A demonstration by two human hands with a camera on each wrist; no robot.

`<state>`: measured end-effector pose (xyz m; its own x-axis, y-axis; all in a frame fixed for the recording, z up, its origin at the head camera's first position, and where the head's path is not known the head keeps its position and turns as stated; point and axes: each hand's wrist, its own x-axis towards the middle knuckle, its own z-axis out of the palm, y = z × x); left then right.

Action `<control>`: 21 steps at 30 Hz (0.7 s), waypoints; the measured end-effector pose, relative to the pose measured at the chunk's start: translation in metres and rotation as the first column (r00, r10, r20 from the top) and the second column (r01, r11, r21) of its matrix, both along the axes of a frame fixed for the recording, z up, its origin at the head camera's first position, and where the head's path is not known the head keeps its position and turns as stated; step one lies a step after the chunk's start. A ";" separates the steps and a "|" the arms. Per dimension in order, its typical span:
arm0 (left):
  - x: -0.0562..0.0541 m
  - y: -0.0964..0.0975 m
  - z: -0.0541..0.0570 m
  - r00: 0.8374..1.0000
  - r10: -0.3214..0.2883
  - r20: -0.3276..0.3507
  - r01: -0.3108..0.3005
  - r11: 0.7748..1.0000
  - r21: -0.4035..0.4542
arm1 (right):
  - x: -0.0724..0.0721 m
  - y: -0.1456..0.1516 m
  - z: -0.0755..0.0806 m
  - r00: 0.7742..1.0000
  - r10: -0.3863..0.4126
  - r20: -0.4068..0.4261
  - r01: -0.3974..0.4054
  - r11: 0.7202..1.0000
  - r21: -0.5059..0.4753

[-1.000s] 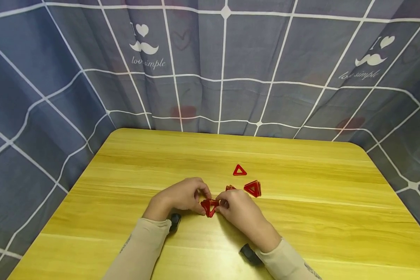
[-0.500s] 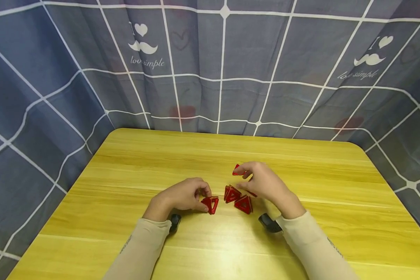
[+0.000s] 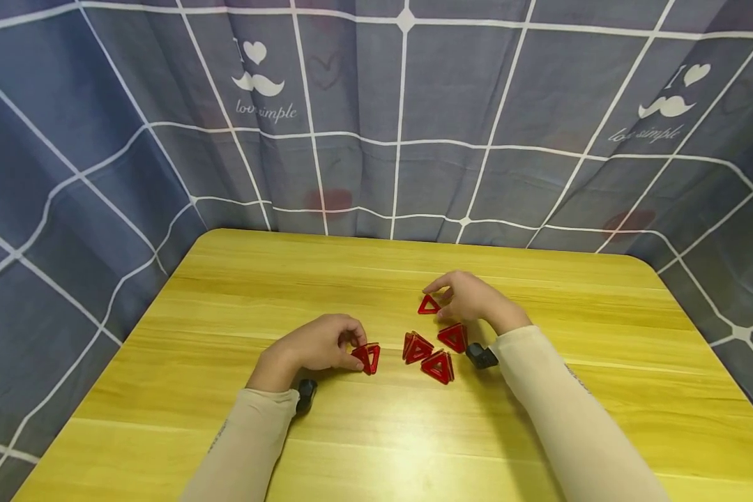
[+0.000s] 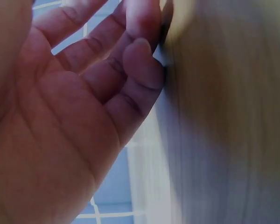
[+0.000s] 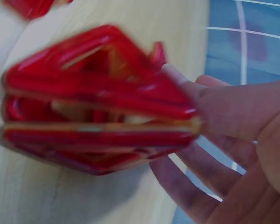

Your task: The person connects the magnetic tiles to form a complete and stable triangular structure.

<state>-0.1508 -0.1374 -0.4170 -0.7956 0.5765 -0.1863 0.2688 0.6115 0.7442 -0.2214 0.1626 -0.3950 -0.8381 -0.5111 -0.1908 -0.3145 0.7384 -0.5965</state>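
In the head view my left hand (image 3: 323,343) pinches a pair of hollow red triangle building tiles (image 3: 373,358) joined at an angle, close over the table. Its fingertips cover part of them; the left wrist view shows the bent fingers but no tiles. My right hand (image 3: 473,298) reaches over the back of the group. Its index finger and thumb stand spread on either side of a single flat red triangle tile (image 3: 422,308). In the right wrist view, a red tip of that tile (image 5: 158,55) shows at the thumb; the other fingers are loosely extended.
Three clusters of red triangle tiles lie between the hands: one left (image 3: 417,348), one nearer the front (image 3: 437,367), one under the right wrist (image 3: 454,338). The wooden table (image 3: 288,279) ends at a grid-patterned curtain (image 3: 364,174).
My right hand has left the tiles in the left hand and moved right and back to the lone triangle, uncovering the clusters. My left hand has shifted slightly left and back with its tiles.
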 end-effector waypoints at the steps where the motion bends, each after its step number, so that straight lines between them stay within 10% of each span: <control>1: 0.000 -0.001 0.000 1.000 0.008 0.002 -0.008 1.000 -0.002 | -0.001 0.000 -0.001 1.000 0.004 0.008 -0.004 1.000 0.007; 21: -0.001 0.001 -0.003 1.000 0.025 -0.018 -0.025 1.000 -0.004 | -0.006 -0.010 -0.010 0.970 0.173 -0.170 -0.160 0.983 0.085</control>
<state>-0.1523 -0.1368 -0.4199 -0.8132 0.5552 -0.1747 0.2662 0.6216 0.7367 -0.2275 0.1524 -0.4048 -0.7660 -0.6367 -0.0883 -0.5319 0.7050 -0.4692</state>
